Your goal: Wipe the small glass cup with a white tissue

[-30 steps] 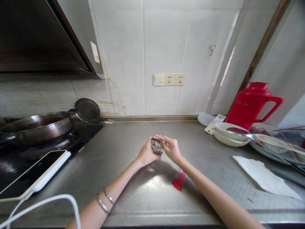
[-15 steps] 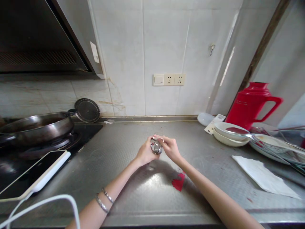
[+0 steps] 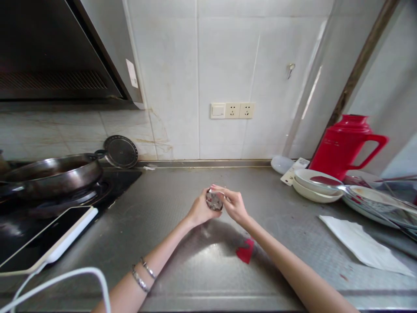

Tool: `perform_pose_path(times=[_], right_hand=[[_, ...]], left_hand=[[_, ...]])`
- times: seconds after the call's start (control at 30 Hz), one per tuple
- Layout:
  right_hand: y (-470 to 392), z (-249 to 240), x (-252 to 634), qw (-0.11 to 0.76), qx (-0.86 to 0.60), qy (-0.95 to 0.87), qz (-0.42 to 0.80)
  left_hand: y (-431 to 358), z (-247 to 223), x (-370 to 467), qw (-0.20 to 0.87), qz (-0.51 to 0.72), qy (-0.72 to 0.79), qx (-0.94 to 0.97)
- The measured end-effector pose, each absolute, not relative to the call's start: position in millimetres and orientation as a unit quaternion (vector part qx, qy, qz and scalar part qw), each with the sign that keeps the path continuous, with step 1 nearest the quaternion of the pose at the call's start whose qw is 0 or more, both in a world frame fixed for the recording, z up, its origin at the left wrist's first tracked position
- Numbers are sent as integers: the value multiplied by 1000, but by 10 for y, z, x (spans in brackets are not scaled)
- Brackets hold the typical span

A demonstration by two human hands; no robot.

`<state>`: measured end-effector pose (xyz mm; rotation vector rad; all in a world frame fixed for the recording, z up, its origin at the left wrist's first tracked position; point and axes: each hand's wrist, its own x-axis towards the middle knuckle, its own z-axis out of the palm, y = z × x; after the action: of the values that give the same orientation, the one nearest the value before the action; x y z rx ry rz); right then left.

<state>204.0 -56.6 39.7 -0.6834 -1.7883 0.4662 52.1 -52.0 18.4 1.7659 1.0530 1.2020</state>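
Note:
A small, round, shiny silvery object (image 3: 213, 200), too small to name surely, sits between my hands above the middle of the steel counter. My left hand (image 3: 201, 209) wraps around its left side and underside. At the upper right rim, the fingers of my right hand (image 3: 233, 202) are pinched together, reaching over its face. What they pinch is too small to make out. On the counter below lies a red scrap (image 3: 245, 252), near my right forearm.
To the left, a steel pan (image 3: 55, 176) stands on the black stove beside a phone (image 3: 45, 239) with a white cable. At right are a red thermos (image 3: 345, 145), stacked bowls (image 3: 316, 191), a plate with utensils (image 3: 368, 206) and a white napkin (image 3: 365, 245).
My right fingers have shifted slightly over the object's rim, and its face looks less mirror-like than before. My left hand keeps its hold. The whole view has shifted slightly.

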Motion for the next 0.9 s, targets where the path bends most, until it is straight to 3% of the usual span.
perform_pose_path(times=[0.1, 0.37, 0.63, 0.8, 0.9], right_hand=[[-562, 390, 2034, 574, -318, -718, 231], [-644, 396, 2050, 516, -185, -829, 113], [-574, 425, 2030, 582, -313, -693, 289], [-625, 379, 2031, 553, -223, -789, 145], [-631, 380, 2043, 536, -193, -813, 119]], left_hand=[[-497, 185, 539, 410, 479, 406, 662], [-504, 249, 522, 416, 510, 349, 667], [-506, 213, 529, 426, 490, 409, 641], [-521, 297, 545, 472, 494, 370, 629], [-537, 305, 559, 481, 483, 362, 636]])
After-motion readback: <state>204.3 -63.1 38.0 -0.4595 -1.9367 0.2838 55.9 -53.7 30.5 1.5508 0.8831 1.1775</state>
